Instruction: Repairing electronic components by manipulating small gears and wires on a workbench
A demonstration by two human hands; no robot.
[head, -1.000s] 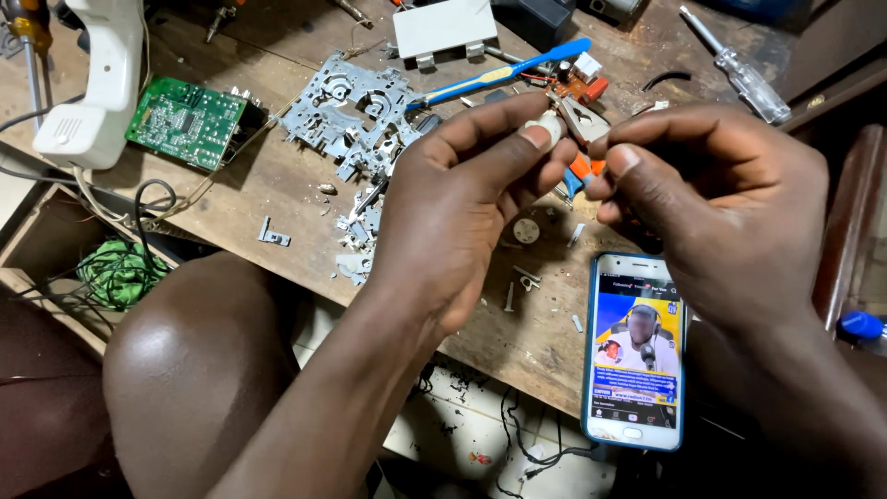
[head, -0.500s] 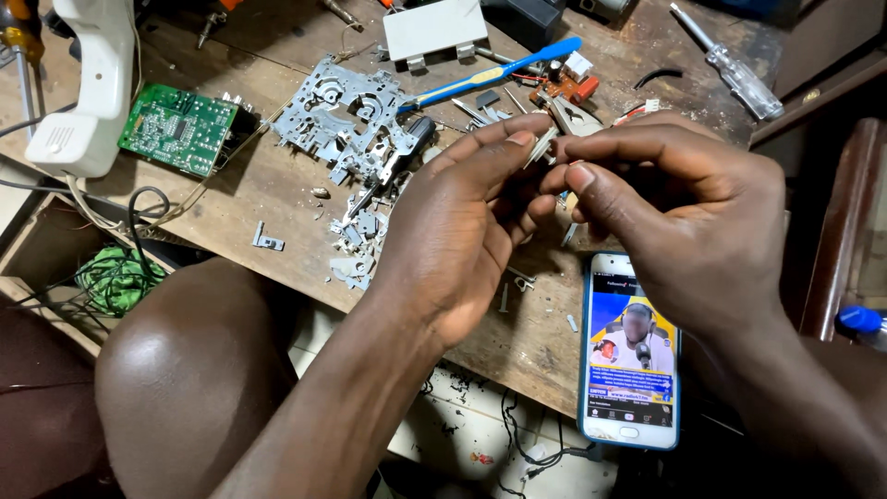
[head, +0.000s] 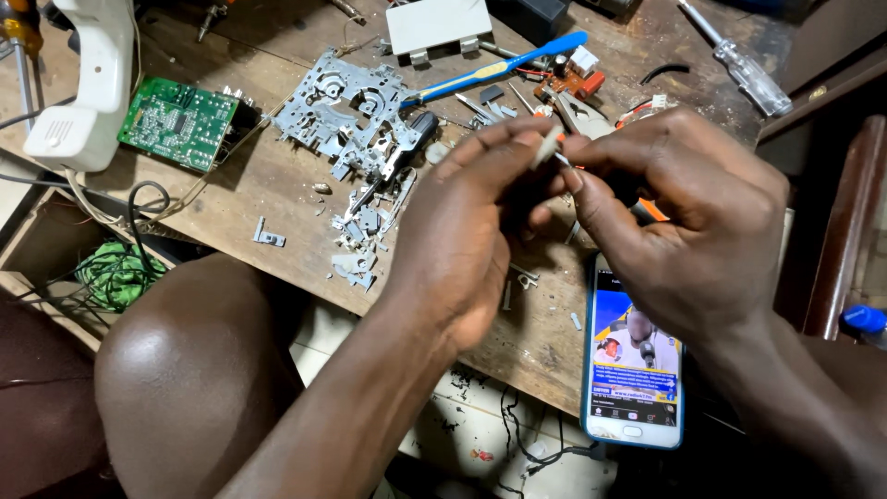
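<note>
small pale part pinched between both hands over a cluttered bench

a worn wooden workbench (head: 231, 217) is seen from above, strewn with dismantled parts. the left hand (head: 462, 236) and the right hand (head: 688, 217) are brought together above the middle of the bench, fingertips touching. a small pale part (head: 549, 148), slim, whitish and tilted, is pinched between them; most of it is hidden by the fingers, so its full shape cannot be told. both hands are closed on it.

a white handset (head: 83, 83) is laid at the far left, with a green circuit board (head: 180, 122) just beside it. a grey metal mechanism plate (head: 342, 106) is placed left of the hands, with broken metal bits near it. a smartphone (head: 634, 365) with a lit screen is laid at the near right edge, below the right hand. a blue toothbrush (head: 504, 65) is laid far of the hands, and a clear-handled screwdriver (head: 739, 65) at the far right.
</note>
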